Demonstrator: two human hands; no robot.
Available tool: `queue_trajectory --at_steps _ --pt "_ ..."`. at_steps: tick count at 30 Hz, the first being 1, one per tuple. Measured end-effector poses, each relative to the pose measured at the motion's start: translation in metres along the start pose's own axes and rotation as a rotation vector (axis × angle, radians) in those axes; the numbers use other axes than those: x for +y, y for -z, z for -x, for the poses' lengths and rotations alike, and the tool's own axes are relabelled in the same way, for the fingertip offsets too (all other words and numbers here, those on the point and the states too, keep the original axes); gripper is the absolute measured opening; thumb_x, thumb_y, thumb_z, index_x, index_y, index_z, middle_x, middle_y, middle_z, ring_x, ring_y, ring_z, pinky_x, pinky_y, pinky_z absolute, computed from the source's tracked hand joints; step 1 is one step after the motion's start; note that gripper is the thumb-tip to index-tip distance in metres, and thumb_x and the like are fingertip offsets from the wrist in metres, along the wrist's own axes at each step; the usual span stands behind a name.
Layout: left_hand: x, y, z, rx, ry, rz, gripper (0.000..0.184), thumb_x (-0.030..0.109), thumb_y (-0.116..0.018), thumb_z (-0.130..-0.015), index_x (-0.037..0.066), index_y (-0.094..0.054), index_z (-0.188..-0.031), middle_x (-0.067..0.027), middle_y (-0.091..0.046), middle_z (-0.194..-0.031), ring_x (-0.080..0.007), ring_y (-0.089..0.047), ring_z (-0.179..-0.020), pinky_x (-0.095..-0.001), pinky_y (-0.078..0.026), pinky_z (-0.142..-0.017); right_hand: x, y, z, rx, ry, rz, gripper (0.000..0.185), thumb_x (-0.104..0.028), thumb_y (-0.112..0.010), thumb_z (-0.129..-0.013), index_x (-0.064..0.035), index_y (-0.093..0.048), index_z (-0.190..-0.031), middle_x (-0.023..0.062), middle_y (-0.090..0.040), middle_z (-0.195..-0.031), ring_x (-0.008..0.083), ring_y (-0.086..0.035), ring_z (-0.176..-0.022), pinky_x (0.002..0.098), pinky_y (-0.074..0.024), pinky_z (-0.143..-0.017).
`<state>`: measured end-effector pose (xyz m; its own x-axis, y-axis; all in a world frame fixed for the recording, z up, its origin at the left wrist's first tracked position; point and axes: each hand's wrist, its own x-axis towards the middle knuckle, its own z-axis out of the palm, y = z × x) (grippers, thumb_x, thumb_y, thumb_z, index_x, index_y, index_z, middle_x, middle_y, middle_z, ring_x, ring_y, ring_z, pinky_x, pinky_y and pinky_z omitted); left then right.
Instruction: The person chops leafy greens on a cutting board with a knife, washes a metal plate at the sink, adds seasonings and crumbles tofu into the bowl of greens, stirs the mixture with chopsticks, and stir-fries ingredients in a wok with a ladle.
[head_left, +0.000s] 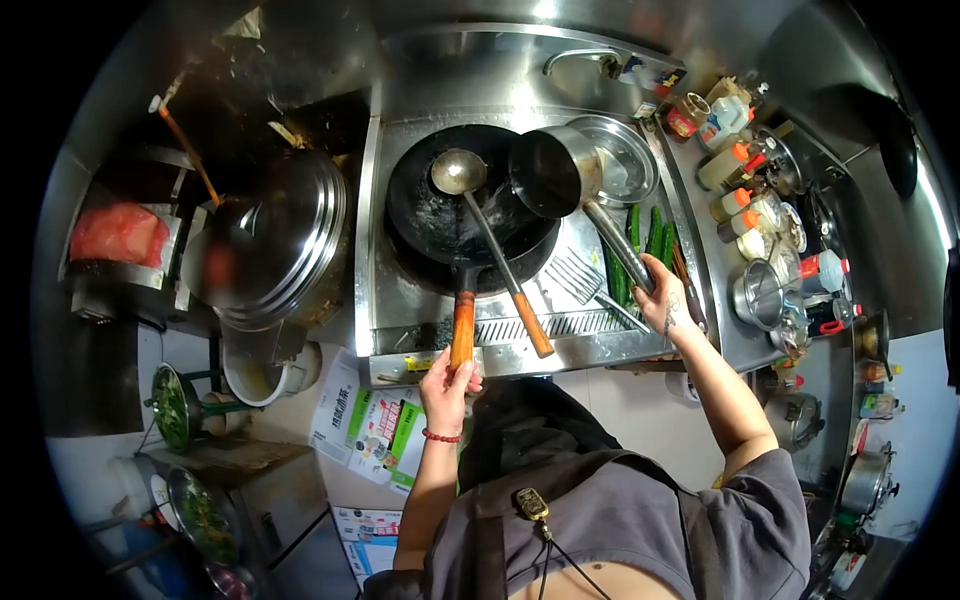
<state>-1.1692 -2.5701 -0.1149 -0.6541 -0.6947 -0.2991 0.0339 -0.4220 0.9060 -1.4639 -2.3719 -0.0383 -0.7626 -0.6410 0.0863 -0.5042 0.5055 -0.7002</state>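
My left hand [449, 387] is closed round the wooden handle of a black wok [415, 215] on the stove. A metal ladle [460, 173] rests in the wok, its wooden-ended handle slanting down over the rim. My right hand [662, 296] grips the metal handle of a deep dark pot [545, 172], which is tilted over the wok's right side. Whether anything is flowing from the pot cannot be made out. Green cucumbers [655, 235] lie beside my right hand, and a slotted spatula [575, 275] lies left of them.
A metal basin [622, 165] stands behind the pot, below a faucet [580, 58]. Sauce bottles [722, 165] line the right counter. At the left are a large lidded pot [300, 240] and a red bundle [118, 236]. Flattened cardboard [375, 425] lies on the floor.
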Motion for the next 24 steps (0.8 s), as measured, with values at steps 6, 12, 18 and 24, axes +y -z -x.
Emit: queue_trajectory --at_steps 6,12,18,24 --pt "0.014 0.026 -0.020 -0.107 0.084 -0.464 0.041 0.009 -0.064 -0.085 -0.006 -0.050 -0.121 -0.0085 -0.064 -0.092 -0.0092 -0.060 -0.071 -0.0212 -0.050 -0.066 0.011 0.009 -0.020 0.070 0.223 0.505 0.052 -0.001 -0.051 -0.073 -0.0107 -0.045 -0.124 0.0155 -0.054 -0.083 0.0358 -0.059 -0.068 0.0448 -0.0486 -0.059" --pt "0.136 -0.056 -0.132 -0.064 -0.321 -0.726 0.023 0.007 -0.056 -0.089 -0.006 -0.059 -0.107 -0.0048 -0.060 -0.083 -0.0078 -0.055 -0.071 -0.0214 -0.047 -0.064 0.081 0.023 -0.051 0.143 0.064 0.416 0.065 0.000 -0.055 -0.070 -0.0151 -0.042 -0.131 0.0146 -0.054 -0.078 0.0360 -0.059 -0.067 0.0460 -0.0471 -0.058" --pt "0.163 -0.244 -0.312 -0.296 -0.844 -1.138 0.028 0.013 -0.063 -0.080 -0.001 -0.059 -0.103 -0.0162 -0.057 -0.099 -0.0282 -0.058 -0.086 -0.0306 -0.048 -0.077 0.167 0.021 -0.115 0.007 -0.188 0.345 0.066 -0.004 -0.060 -0.070 -0.0097 -0.038 -0.131 0.0240 -0.060 -0.087 0.0423 -0.060 -0.077 0.0484 -0.0485 -0.069" --pt "0.146 -0.349 -0.468 -0.041 -1.014 -1.556 0.041 0.012 -0.058 -0.077 -0.002 -0.053 -0.116 -0.0165 -0.052 -0.119 -0.0345 -0.048 -0.111 -0.0385 -0.039 -0.097 0.214 0.023 -0.156 -0.180 -0.314 0.468 0.071 -0.005 -0.061 -0.068 -0.0089 -0.035 -0.134 0.0251 -0.060 -0.092 0.0410 -0.062 -0.080 0.0462 -0.0508 -0.073"
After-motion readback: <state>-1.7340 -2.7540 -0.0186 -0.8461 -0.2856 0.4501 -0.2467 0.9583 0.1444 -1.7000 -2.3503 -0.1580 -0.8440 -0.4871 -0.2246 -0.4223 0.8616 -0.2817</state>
